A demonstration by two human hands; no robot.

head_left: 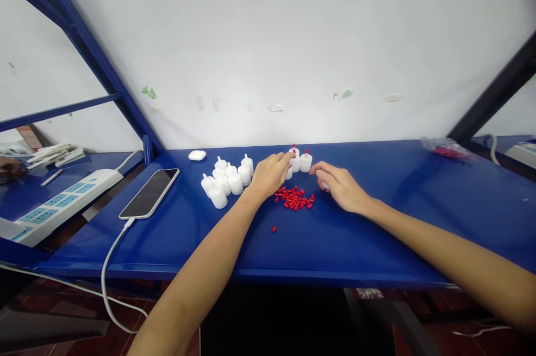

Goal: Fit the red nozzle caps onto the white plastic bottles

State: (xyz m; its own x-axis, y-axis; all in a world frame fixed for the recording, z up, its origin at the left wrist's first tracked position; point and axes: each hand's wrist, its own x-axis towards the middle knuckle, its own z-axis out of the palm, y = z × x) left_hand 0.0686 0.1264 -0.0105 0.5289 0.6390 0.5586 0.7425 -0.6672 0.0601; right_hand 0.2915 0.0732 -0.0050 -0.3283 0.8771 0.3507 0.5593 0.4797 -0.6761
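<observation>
My left hand [272, 173] is closed at a white dropper bottle [288, 173], which its fingers partly hide. Behind and beside it, white bottles with red tips [306, 162] stand upright together. My right hand [340, 186] is to the right of them with its fingers curled. A small white piece [325, 184] shows beneath those fingers; most of it is hidden. Between the hands lies a pile of small red caps [296, 200], and a single red cap [273, 229] sits nearer the front. Left of my left hand, several uncapped white bottles [218, 196] stand in a cluster.
On the blue table [377, 244], a phone [149, 194] lies at the left with a white cable [104, 272] over the front edge. A white oval object [197, 155] rests near the wall. A power strip [62, 205] is far left; a plastic bag [447, 149] sits back right.
</observation>
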